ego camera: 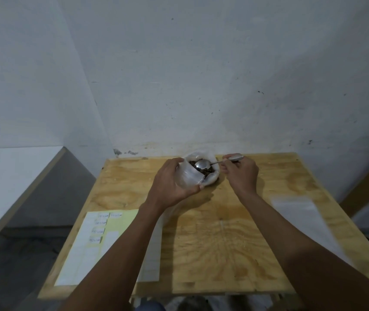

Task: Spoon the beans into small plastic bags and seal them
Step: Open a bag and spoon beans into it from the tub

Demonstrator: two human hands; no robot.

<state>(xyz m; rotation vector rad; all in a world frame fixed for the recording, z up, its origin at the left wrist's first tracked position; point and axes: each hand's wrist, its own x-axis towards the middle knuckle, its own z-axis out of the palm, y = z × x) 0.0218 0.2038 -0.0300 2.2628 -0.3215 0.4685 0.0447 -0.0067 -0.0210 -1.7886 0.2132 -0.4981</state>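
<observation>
Left hand [174, 181] wraps a small clear plastic bag [189, 176], fingers curled around its far side and thumb pressed on the near edge, holding it just off the plywood table [224, 232]. Right hand [241, 173] pinches the handle of a metal spoon [203, 163] between thumb and fingers; handle end pokes out above the knuckles. Nearest to the camera, both bare forearms reach in from the bottom edge. At near left on the table lies a yellow sheet [120, 223] with white label stickers [99, 231], some bearing handwriting too small to read; a white sheet lies partly under the left forearm. At near right sits a flat stack of clear bags [298, 209], blurred. Farther in, at the far middle of the table, a larger plastic bag [210, 158] stands open with dark beans [208, 171] inside, touching the small bag on its right side. The spoon bowl sits over the beans inside the larger bag's mouth, appearing empty and shiny. Behind the table rises a scuffed white wall [201, 75].
</observation>
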